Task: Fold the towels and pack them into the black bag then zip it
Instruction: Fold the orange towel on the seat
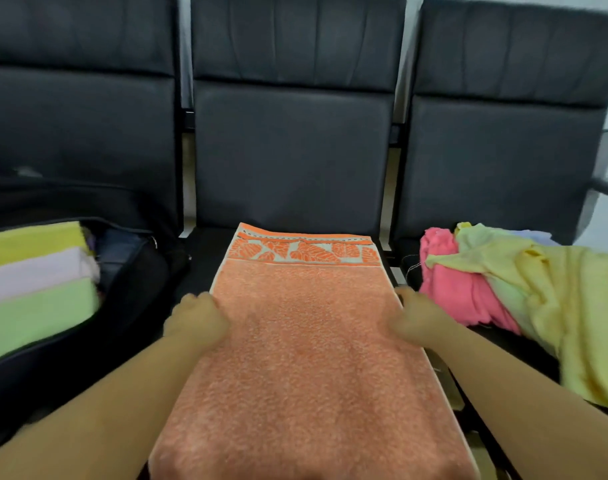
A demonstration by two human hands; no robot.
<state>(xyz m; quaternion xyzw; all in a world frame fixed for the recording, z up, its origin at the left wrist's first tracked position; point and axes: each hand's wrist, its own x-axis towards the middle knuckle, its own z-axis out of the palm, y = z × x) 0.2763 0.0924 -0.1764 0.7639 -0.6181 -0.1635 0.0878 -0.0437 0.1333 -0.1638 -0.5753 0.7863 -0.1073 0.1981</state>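
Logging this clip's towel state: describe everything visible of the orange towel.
The orange towel is terry-looking cloth with a pale leaf-patterned band near its far end. It lies flat lengthwise on the middle black seat, its near end running out of frame. The left hand and right hand grip its side edges, fingers curled.

An orange towel (306,348) with a leaf-patterned border lies lengthwise on the middle black seat (292,157). The left hand (195,318) grips its left edge and the right hand (416,320) its right edge, though blur hides the fingers. On the left, the open black bag (129,306) holds folded yellow, lilac and green towels (36,289). Right, crumpled pink and yellow towels (524,289) lie heaped.
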